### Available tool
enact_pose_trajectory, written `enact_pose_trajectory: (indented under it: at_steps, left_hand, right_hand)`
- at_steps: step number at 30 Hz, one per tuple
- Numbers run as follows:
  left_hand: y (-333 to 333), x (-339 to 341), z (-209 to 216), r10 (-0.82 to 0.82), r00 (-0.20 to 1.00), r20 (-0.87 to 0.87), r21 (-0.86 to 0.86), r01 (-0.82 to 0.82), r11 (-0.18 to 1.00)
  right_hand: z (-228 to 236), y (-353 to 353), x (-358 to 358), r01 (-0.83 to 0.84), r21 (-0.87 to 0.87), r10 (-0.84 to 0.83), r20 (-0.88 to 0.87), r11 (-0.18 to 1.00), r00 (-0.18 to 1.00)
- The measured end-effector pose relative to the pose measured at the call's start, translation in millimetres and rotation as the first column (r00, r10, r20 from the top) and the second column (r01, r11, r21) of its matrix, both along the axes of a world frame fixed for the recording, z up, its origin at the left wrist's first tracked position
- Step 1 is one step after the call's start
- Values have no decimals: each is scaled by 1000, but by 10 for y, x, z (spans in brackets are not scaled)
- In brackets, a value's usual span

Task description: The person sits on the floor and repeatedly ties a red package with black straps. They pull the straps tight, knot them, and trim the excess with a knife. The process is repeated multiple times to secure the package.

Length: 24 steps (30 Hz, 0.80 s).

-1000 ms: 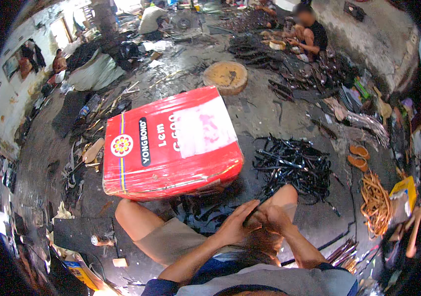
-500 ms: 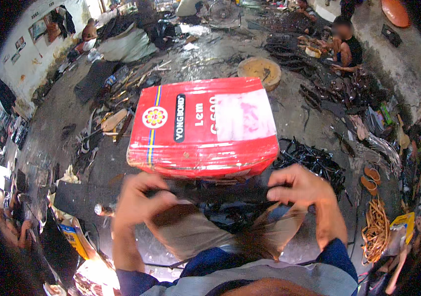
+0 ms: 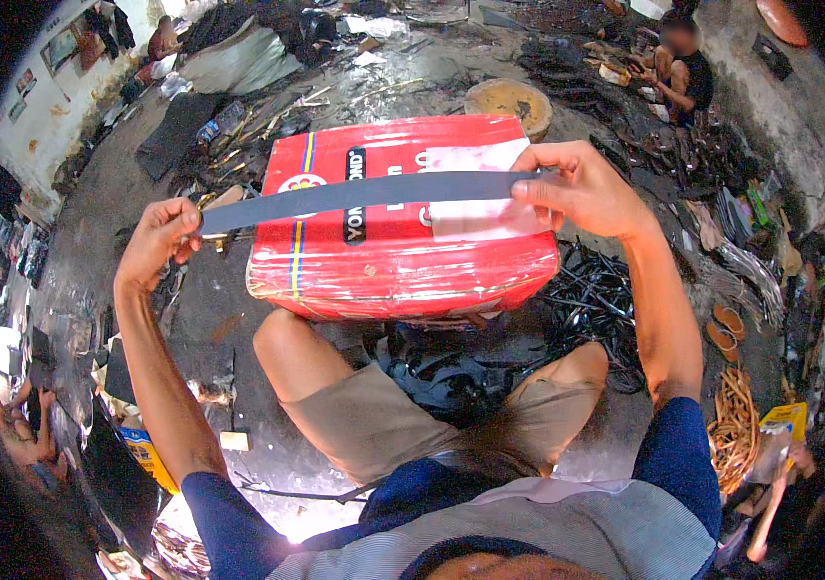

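Observation:
A long, flat, dark grey strip (image 3: 354, 196) is stretched between my two hands, bowing slightly upward over a red carton (image 3: 403, 275). My left hand (image 3: 159, 237) pinches one end of the strip, out beyond the carton's left side. The other end is gripped by my right hand (image 3: 581, 193), thumb below and fingers above, over the carton's right edge. The carton stands on the floor just past my bent knees, with a whitish patch on its top. Black scraps (image 3: 451, 382) lie between my legs.
A tangle of thin black strips (image 3: 598, 304) lies right of the carton, and a round wooden block (image 3: 490, 97) sits behind it. Farther right are sandals (image 3: 723, 333) and a brown coiled bundle (image 3: 733, 425). Another person (image 3: 688, 82) squats at the back right.
Both hands have risen from in front of my knees and spread apart, the left going outward. The grey strip is now stretched out over the carton.

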<state>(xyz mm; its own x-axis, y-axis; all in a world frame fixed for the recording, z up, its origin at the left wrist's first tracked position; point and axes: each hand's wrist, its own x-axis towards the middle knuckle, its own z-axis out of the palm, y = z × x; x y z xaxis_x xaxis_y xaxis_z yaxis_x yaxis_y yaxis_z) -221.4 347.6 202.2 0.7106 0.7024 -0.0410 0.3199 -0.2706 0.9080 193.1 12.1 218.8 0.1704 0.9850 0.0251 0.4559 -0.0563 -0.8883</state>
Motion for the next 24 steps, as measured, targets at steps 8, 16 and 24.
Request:
enact_pose_trajectory:
  at_steps: [8,16,24]
  left_hand:
    - [-521,1607,-174,124,984,126,962,-152,228]
    - [-1771,2839,-459,-373,900,226,472,233,850]
    - [-1810,2882,-616,-393,870,297,641,123,757]
  right_hand:
    - [-266,170,-111,195,165,-252,488,967,836]
    - [-235,32,-70,208,309,-368,672,928,643]
    - [-262,-143,-15,82,376,-356,750,923,558]
